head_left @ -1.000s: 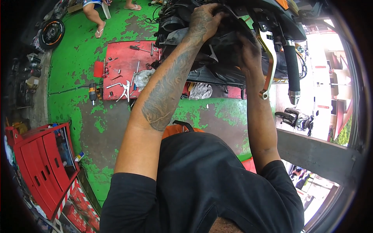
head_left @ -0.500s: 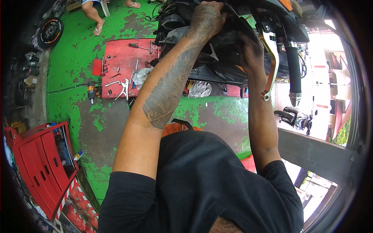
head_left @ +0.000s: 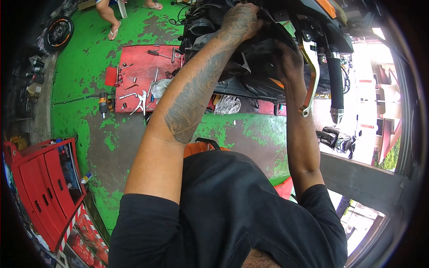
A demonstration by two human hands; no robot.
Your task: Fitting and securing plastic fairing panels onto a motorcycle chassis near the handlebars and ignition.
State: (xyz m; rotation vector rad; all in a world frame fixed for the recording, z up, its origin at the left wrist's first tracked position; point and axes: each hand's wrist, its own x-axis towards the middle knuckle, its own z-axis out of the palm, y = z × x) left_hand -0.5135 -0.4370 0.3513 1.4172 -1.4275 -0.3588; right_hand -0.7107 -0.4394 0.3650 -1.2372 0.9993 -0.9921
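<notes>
Left hand: raised at 12 o'clock, back toward the camera, fingers curled down over the top edge of the black motorcycle panel; they look closed on it, though the tips are hidden behind the plastic.

Right hand: at 1 o'clock, just right of and below the left hand, pressed against the same panel; fingers tucked behind the bodywork, so whether they grip or merely press cannot be told.

Black motorcycle panel: lies between and under both hands, touching both, at the front of the motorcycle (orange trim shows at the upper edge). Its long axis runs roughly 9 to 3 o'clock across the top of the view, sloping slightly down toward 3.

Handlebar grip: black, just right of the right hand, long axis near vertical, free end pointing to 6 o'clock. A gold lever hangs beside it, also pointing down.

Red mat: on the green floor at 10 o'clock, strewn with hand tools.

Red tool chest: at 8 o'clock.

Tyre: at 10 o'clock, far edge.

Another person's sandalled feet: at 11 o'clock.
</notes>
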